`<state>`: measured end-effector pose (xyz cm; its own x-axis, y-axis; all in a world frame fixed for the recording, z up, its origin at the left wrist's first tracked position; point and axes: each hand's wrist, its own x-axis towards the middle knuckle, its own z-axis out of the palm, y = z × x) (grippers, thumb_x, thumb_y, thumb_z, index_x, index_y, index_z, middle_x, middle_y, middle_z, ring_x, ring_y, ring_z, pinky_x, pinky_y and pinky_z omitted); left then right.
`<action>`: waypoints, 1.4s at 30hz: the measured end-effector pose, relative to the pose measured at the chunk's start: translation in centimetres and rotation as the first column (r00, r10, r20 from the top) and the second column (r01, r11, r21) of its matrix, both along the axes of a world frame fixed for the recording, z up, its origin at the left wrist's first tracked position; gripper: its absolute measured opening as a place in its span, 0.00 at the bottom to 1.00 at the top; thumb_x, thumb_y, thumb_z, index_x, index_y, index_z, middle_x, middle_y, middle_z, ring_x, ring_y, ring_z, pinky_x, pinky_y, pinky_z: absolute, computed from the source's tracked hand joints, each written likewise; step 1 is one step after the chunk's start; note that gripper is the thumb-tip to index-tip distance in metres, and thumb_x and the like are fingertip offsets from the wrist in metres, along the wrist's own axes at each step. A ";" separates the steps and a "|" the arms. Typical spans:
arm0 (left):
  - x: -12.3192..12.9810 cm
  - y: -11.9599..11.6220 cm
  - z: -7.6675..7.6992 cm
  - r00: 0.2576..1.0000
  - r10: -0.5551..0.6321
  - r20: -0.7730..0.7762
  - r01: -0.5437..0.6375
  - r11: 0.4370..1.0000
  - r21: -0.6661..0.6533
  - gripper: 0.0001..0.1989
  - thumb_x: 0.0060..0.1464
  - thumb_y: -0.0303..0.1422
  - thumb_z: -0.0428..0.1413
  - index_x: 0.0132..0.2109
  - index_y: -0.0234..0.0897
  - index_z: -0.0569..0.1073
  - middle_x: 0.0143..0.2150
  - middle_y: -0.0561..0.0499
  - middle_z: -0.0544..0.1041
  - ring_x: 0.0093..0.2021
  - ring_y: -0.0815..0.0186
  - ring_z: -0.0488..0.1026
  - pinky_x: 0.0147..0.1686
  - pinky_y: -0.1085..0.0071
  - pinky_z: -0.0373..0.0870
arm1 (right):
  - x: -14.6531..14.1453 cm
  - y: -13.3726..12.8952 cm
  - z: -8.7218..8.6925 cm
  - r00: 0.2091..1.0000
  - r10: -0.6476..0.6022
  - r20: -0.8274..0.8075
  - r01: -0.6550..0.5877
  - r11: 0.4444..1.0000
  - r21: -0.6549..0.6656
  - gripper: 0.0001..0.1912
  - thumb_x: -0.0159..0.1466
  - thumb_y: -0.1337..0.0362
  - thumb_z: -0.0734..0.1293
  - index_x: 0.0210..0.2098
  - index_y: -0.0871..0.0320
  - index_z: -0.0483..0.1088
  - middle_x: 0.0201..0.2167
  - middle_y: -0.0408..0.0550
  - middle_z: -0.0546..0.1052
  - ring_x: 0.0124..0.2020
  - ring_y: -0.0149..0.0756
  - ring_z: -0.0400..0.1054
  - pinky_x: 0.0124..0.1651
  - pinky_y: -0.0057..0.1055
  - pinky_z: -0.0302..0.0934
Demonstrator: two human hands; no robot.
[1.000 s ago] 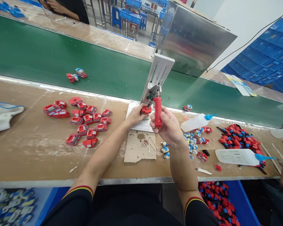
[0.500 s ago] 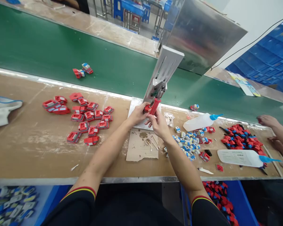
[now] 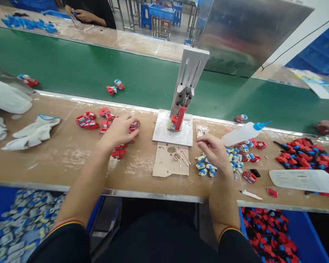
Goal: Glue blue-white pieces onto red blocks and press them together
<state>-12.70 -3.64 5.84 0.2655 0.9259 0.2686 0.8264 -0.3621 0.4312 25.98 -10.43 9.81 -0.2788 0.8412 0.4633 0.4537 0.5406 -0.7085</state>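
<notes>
From here I cannot tell whether my left hand (image 3: 122, 129) grasps the red toy parts (image 3: 118, 152) beneath it; my right hand (image 3: 214, 151), released, is near blue-and-white pieces (image 3: 202, 171).

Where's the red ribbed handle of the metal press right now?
In the head view, the red ribbed handle slants down near the centre, over the flat whitish base plate, between the left hand and right hand.
</notes>
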 end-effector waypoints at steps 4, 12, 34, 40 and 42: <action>-1.3 -2.3 -1.3 0.953 0.059 -0.296 -0.075 0.996 -0.042 0.15 0.55 0.38 0.59 0.48 0.42 0.80 0.52 0.37 0.81 0.55 0.37 0.75 0.55 0.44 0.67 | -0.8 -1.0 -1.5 0.914 0.279 0.294 -0.275 0.960 -0.056 0.13 0.67 0.52 0.74 0.42 0.55 0.77 0.38 0.50 0.81 0.40 0.41 0.74 0.43 0.37 0.71; 2.7 -3.4 -2.5 0.987 0.147 -0.070 -0.144 0.988 0.052 0.12 0.61 0.32 0.55 0.48 0.42 0.81 0.50 0.39 0.80 0.51 0.44 0.77 0.56 0.45 0.70 | -1.8 -1.4 -4.8 0.855 0.368 0.365 -0.379 0.924 -0.043 0.04 0.71 0.65 0.70 0.42 0.53 0.79 0.39 0.49 0.83 0.41 0.42 0.71 0.43 0.37 0.68; 9.9 -7.0 -3.5 0.457 0.108 0.883 0.265 0.931 -0.252 0.34 0.45 0.47 0.76 0.56 0.40 0.77 0.53 0.42 0.84 0.51 0.55 0.84 0.52 0.60 0.84 | -2.6 -0.9 -4.8 0.910 -0.020 -0.413 -0.028 0.993 -0.111 0.08 0.64 0.60 0.77 0.31 0.52 0.75 0.27 0.43 0.80 0.29 0.34 0.74 0.32 0.33 0.64; 12.2 -8.9 -3.2 0.476 -0.144 0.868 0.327 0.945 -0.023 0.21 0.52 0.42 0.74 0.48 0.38 0.81 0.49 0.43 0.86 0.50 0.58 0.85 0.54 0.63 0.84 | -5.8 -1.6 -4.5 0.795 -0.058 -0.604 0.070 0.998 -0.003 0.13 0.63 0.54 0.78 0.31 0.51 0.73 0.24 0.40 0.78 0.26 0.33 0.73 0.30 0.33 0.67; 12.5 -9.2 -3.3 0.487 -0.183 0.854 0.328 0.945 0.016 0.22 0.50 0.40 0.75 0.50 0.38 0.82 0.48 0.43 0.86 0.48 0.59 0.85 0.51 0.65 0.84 | -6.5 -1.9 -4.4 0.794 -0.019 -0.608 0.034 0.999 0.013 0.10 0.64 0.57 0.78 0.32 0.51 0.74 0.26 0.40 0.79 0.27 0.32 0.74 0.30 0.32 0.68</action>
